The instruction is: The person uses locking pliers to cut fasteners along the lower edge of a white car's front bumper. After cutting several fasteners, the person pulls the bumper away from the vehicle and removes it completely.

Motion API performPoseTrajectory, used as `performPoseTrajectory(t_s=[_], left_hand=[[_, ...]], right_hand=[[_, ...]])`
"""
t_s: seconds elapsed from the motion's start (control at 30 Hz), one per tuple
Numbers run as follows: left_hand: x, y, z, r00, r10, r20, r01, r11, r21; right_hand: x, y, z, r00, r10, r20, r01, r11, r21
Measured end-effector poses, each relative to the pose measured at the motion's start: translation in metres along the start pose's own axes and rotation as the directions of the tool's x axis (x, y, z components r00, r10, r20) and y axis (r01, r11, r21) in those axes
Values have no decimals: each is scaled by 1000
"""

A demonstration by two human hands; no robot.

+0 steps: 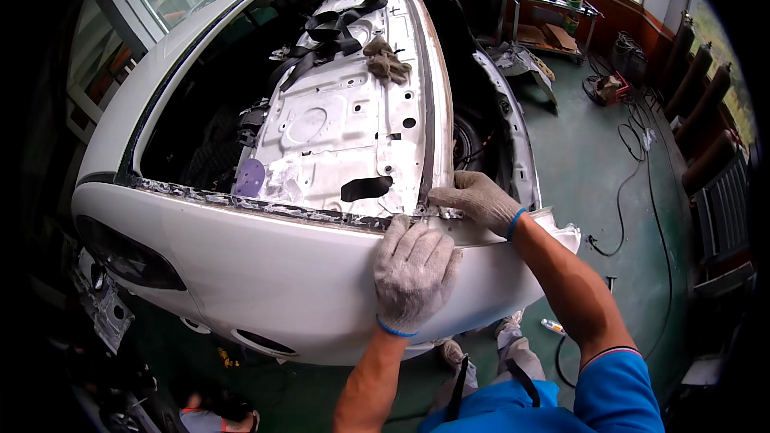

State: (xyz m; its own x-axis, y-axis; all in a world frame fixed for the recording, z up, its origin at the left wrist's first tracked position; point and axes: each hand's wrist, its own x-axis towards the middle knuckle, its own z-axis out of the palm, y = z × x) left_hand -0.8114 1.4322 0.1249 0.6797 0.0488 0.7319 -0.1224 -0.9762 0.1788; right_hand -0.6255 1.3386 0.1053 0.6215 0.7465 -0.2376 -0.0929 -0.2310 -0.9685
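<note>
My left hand (415, 277), in a grey knit glove with a blue cuff, lies on the white car body panel (265, 261). Its fingers stretch out, with the tips at the panel's upper edge by the bare window flange (321, 215). At the rear corner of the opening, my right hand (484, 202), gloved the same way, is closed with its fingertips pressed down beside the left fingertips. Whatever sits under those fingertips is hidden. Past the hands, the white metal rear deck (321, 160) shows holes and pressed shapes.
On the deck rest a purple sanding disc (250, 178), brown work gloves (387, 62) and black belts (337, 28). Hoses and cables (642, 144) run over the green floor at right. A work cart (553, 0) stands behind. At lower left, another person's leg (204, 419) shows.
</note>
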Motion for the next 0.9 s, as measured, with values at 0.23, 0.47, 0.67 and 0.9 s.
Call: performPoseTrajectory(t_s=[0.23,0.47,0.67,0.9], left_hand=[[0,-1,-4,998,11,57,-11,1000,-3],[-1,-3,2,1000,-19,15,20,999,-29],[-3,-7,3,999,-34,-6,34,999,-41],[-6,-12,3,999,-38,14,39,998,-48]], right_hand=[[1,-1,-3,991,127,-41,-126,992,14],[-2,-3,0,994,69,-79,-57,988,146],[-1,-7,1,992,112,-61,-104,986,128],[0,-10,8,993,77,-92,-64,988,143]])
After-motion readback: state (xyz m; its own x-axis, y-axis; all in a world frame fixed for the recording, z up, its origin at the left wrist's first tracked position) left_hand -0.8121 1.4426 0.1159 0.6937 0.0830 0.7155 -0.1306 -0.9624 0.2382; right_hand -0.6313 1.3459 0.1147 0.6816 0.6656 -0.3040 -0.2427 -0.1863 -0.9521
